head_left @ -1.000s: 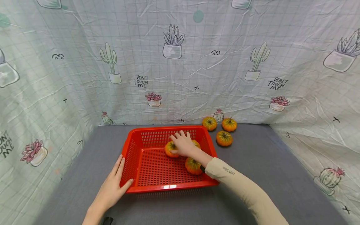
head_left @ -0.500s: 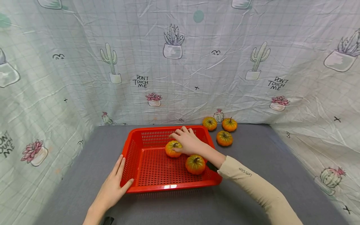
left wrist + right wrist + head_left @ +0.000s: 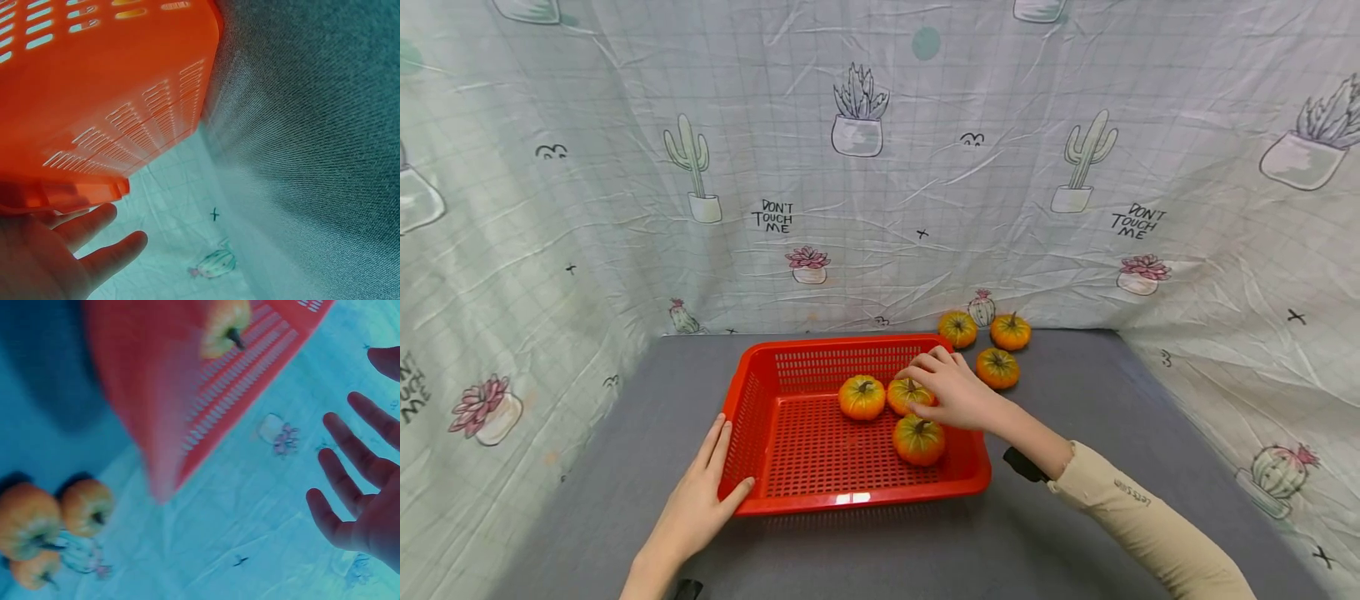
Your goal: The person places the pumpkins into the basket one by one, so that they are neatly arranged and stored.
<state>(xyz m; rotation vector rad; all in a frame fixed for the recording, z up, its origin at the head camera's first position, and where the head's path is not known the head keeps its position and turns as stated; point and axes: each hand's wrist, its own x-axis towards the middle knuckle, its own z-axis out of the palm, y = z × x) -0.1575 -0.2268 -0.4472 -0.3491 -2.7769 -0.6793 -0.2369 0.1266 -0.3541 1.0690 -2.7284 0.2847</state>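
A red plastic basket point(image 3: 805, 503) with slotted walls stands on the grey table. Three small orange pumpkins lie in its right half: one near the middle point(image 3: 861, 398), one at the front point(image 3: 919, 442), and one point(image 3: 907, 397) partly covered by my right hand point(image 3: 951, 390). That hand hovers over the basket's right side, and the right wrist view shows its fingers point(image 3: 340, 475) spread with nothing between them. My left hand point(image 3: 695, 496) rests along the basket's left rim, thumb at the front corner; its fingers point(image 3: 100, 225) lie nearly straight by the rim in the left wrist view.
Beyond the basket's right side, three more pumpkins sit on the table, one at the back left point(image 3: 957, 329), one at the back right point(image 3: 1011, 332) and one nearer point(image 3: 997, 369). A cactus-print cloth point(image 3: 880, 192) hangs behind and along both sides.
My right hand has let go of the back pumpkin beside the middle one and moved rightward towards the basket's right rim. The left hand and the basket have stayed in place.
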